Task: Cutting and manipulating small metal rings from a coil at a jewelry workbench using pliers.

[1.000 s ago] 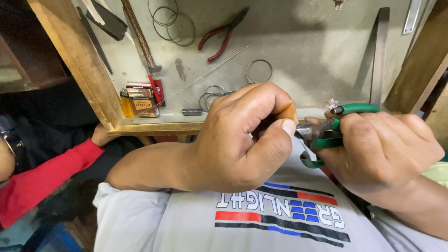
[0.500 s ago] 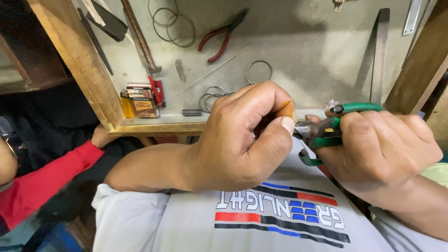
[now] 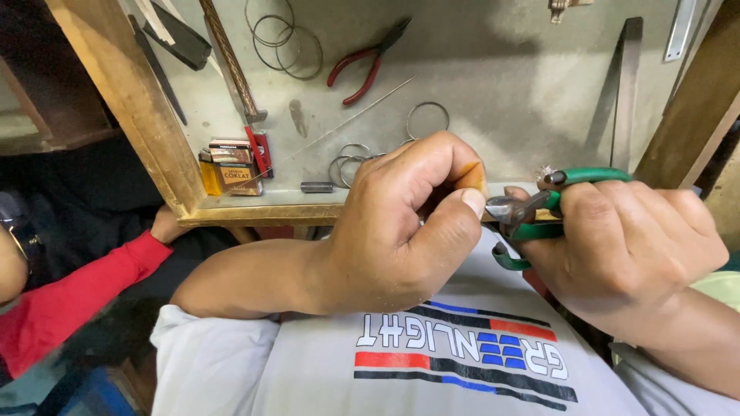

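My left hand (image 3: pixel 401 223) is curled into a fist just in front of the workbench edge, thumb and forefinger pinching something small that the fingers hide. My right hand (image 3: pixel 624 246) grips green-handled pliers (image 3: pixel 539 208), whose metal jaws point left and meet my left fingertips. A tiny metal piece (image 3: pixel 546 172) shows just above the pliers' handle. Both hands hover over my lap, above a white shirt with a printed stripe design (image 3: pixel 462 354).
The grey workbench (image 3: pixel 478 85) holds several wire rings (image 3: pixel 428 119), red-handled pliers (image 3: pixel 362 65), a thin rod, small boxes (image 3: pixel 231 166), a hammer-like tool and a flat metal bar (image 3: pixel 624 92). Its wooden frame (image 3: pixel 131 100) rises at the left. Another person's red sleeve (image 3: pixel 69 308) reaches under the bench.
Both hands stay almost where they were; the pliers' jaws have shifted very slightly against my left fingertips.
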